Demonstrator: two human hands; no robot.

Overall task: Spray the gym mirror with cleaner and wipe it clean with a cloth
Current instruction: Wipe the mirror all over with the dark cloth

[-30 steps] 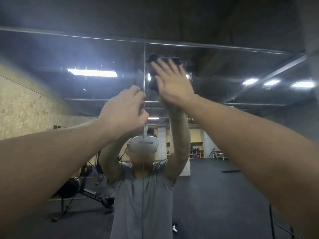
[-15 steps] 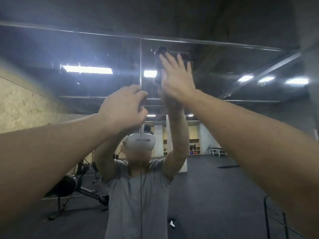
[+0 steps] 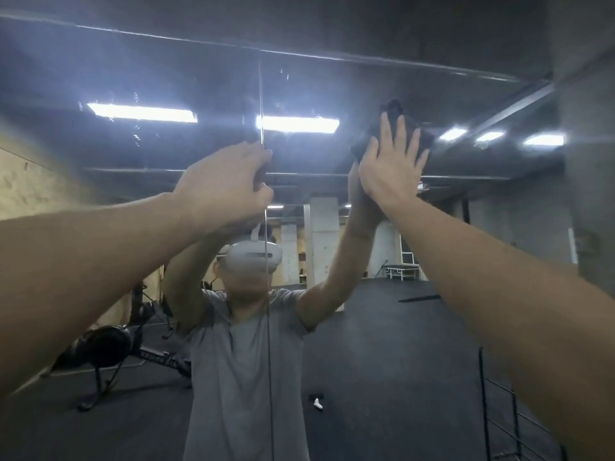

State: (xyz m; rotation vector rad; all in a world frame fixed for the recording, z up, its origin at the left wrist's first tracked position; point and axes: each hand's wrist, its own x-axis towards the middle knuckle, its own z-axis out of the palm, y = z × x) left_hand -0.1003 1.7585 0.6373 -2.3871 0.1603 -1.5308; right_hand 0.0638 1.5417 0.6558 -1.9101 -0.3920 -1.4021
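- We noted the right hand (image 3: 391, 168) raised at upper right of centre, fingers straight, its grip released and flat, pressing a dark cloth (image 3: 392, 128) against the mirror (image 3: 332, 78).
- The cloth showed above and beside the fingertips, touching the glass.
- The left hand (image 3: 223, 188) was at centre frame, its grip clenched around a dark object we could not identify, just beside the mirror seam (image 3: 263, 111).
- Droplets (image 3: 136, 94) speckled the glass at upper left.
- A rowing machine (image 3: 109, 347) was reflected at lower left.
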